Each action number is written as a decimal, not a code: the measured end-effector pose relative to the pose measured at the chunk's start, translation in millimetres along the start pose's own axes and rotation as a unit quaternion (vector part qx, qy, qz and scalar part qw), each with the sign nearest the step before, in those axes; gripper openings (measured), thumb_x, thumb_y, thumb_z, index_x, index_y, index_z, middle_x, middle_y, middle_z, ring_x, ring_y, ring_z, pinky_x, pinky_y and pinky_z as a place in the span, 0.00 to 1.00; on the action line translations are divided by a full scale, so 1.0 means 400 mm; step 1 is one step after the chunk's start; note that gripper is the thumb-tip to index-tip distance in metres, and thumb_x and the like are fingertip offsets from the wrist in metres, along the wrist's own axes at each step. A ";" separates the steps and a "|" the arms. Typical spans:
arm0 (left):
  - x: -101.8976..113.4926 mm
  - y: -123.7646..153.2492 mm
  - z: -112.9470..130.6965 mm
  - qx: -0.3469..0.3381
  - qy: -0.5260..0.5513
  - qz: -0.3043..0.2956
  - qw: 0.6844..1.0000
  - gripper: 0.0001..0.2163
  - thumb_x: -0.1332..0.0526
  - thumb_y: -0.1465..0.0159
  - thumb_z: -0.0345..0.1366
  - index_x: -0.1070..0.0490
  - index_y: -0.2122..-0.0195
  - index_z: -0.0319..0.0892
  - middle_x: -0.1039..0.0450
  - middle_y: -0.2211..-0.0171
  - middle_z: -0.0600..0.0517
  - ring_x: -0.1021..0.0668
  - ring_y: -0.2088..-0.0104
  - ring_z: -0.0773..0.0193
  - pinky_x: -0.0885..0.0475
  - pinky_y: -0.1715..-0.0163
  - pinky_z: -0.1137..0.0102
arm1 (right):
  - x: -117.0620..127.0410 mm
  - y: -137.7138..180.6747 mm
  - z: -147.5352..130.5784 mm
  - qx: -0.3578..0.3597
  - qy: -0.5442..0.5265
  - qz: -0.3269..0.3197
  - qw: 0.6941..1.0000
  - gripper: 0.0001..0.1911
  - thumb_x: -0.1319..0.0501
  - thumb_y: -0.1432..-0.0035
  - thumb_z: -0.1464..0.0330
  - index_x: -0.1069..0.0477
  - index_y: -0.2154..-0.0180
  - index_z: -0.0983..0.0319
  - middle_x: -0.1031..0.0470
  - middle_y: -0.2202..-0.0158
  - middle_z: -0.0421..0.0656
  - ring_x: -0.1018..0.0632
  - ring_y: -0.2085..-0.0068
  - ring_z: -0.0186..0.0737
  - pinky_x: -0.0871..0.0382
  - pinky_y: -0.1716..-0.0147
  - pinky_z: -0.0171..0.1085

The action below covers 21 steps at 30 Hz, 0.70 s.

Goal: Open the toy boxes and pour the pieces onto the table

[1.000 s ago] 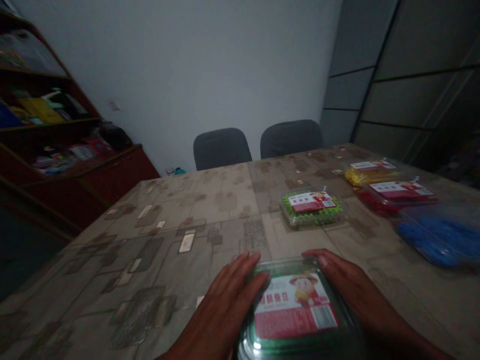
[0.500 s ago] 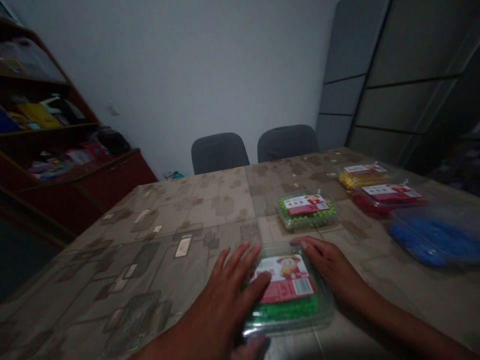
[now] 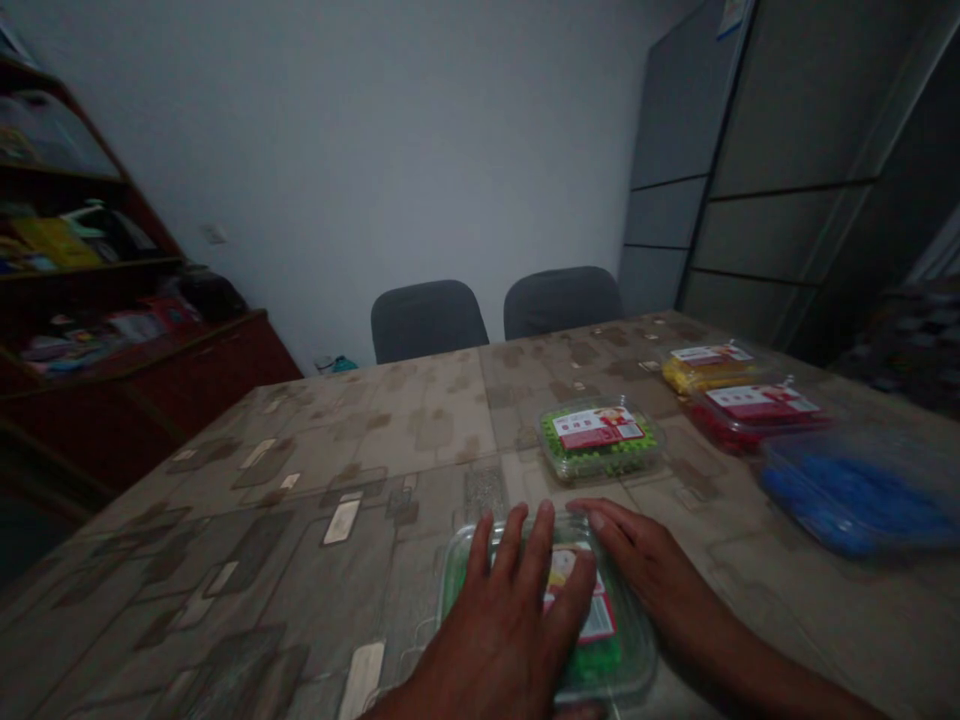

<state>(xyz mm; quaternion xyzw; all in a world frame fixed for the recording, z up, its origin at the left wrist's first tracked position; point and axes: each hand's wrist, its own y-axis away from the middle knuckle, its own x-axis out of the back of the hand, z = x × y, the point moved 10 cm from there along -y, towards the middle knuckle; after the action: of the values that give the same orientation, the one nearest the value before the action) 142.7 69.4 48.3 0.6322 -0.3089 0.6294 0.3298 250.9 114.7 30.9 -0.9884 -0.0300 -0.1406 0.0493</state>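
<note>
A clear plastic container (image 3: 600, 682) with green pieces inside and a red-and-white label lies on the table in front of me. Spread flat across its lid is my left hand (image 3: 517, 590), fingers apart, covering much of the label. My right hand (image 3: 637, 550) grips the container's far right edge, its fingers together and curved round the corner. Just beyond stands a second clear container (image 3: 600, 465) holding light green pieces, apart from both hands.
To the right sit clear containers of yellow pieces (image 3: 682, 375), red pieces (image 3: 727, 430) and blue pieces (image 3: 847, 500). A patterned cloth (image 3: 300, 560) covers the table. Two dark chairs (image 3: 427, 320) stand at its far side, with a shelf unit (image 3: 150, 380) at left.
My left hand has slid right, from the container's left side to across its lid, covering more of the label. My right hand stays at the right edge. The view has shifted slightly.
</note>
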 end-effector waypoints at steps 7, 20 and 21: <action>-0.007 0.011 0.009 -0.032 -0.183 0.128 0.974 0.25 0.45 0.33 0.38 0.48 0.35 0.46 0.45 0.39 0.29 0.33 0.44 0.33 0.30 0.57 0.39 | -0.001 0.012 0.012 -0.032 0.023 -0.028 0.999 0.32 0.53 0.36 0.48 0.29 0.49 0.67 0.29 0.47 0.55 0.30 0.44 0.49 0.38 0.44 0.44; 0.008 0.052 -0.083 0.050 -0.102 0.147 0.983 0.27 0.46 0.32 0.42 0.54 0.33 0.59 0.49 0.35 0.42 0.38 0.38 0.40 0.33 0.49 0.40 | -0.008 0.039 0.089 -0.099 0.011 -0.058 0.993 0.30 0.49 0.40 0.54 0.35 0.43 0.65 0.28 0.74 0.42 0.27 0.71 0.41 0.38 0.71 0.36; 0.010 0.069 -0.104 0.065 -0.092 0.138 0.984 0.29 0.46 0.33 0.43 0.57 0.33 0.60 0.50 0.34 0.43 0.39 0.38 0.40 0.35 0.48 0.40 | -0.009 0.038 0.088 -0.100 0.004 -0.056 0.993 0.30 0.49 0.40 0.54 0.35 0.43 0.65 0.28 0.73 0.42 0.26 0.70 0.41 0.37 0.70 0.36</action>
<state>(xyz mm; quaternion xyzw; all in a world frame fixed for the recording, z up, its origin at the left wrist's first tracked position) 96.1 86.8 52.6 0.6592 -0.3805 0.6265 0.1677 258.2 103.0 -5.2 -0.9845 -0.0713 -0.1498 -0.0575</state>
